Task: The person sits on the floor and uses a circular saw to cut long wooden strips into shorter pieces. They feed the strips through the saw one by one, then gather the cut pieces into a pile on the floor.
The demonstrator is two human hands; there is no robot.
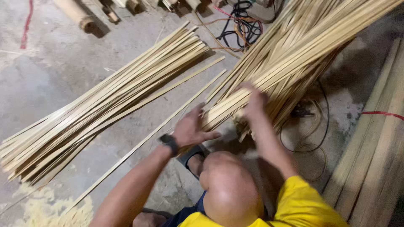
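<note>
Handling these bamboo strips [294, 46] looks easy on weight but fiddly: thin, springy, smooth, prone to sliding apart, so grab near the cut ends. That bundle leans up to the right, lower ends at both hands. Left hand [191, 128] cups the ends, fingers loosely open; right hand [254, 103] curls over the top.

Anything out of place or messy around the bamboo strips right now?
A few single strips lie loose on the floor between the flat pile and the bundle under the left hand and right hand. Tangled cables sit at the strip ends, and shavings litter the floor.
</note>
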